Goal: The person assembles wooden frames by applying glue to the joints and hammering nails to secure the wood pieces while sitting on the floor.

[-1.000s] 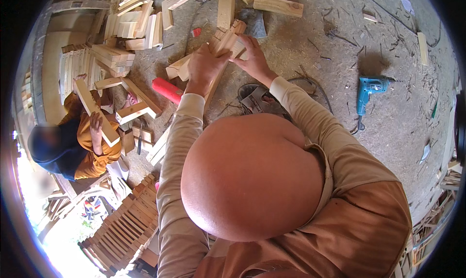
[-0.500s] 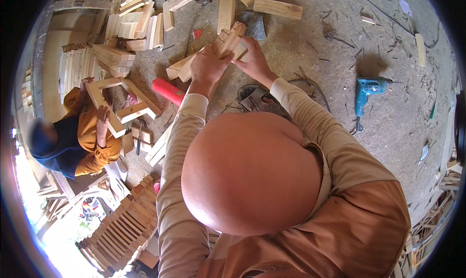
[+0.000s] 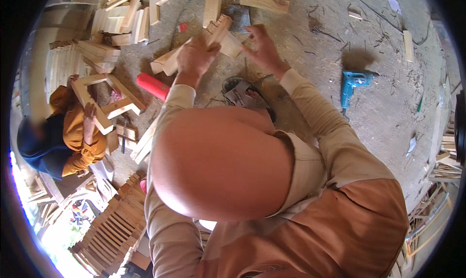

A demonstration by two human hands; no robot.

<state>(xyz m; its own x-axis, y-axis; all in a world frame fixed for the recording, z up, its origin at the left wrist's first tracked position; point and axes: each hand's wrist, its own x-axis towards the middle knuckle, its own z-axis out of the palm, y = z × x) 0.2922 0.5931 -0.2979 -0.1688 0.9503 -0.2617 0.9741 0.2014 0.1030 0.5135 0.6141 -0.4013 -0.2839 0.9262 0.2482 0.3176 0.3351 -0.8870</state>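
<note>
Head view, littered grey floor (image 3: 383, 120), stacked timber (image 3: 63, 67), left hand (image 3: 195, 57) gripping notched wood (image 3: 219, 28), right hand (image 3: 264, 52) spread beside it

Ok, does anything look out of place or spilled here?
Just untidiness: a teal drill lies on the littered floor, its bit exposed, a possible trip hazard; a red scrap and a white scrap lie loose. No damage stands out.
</note>
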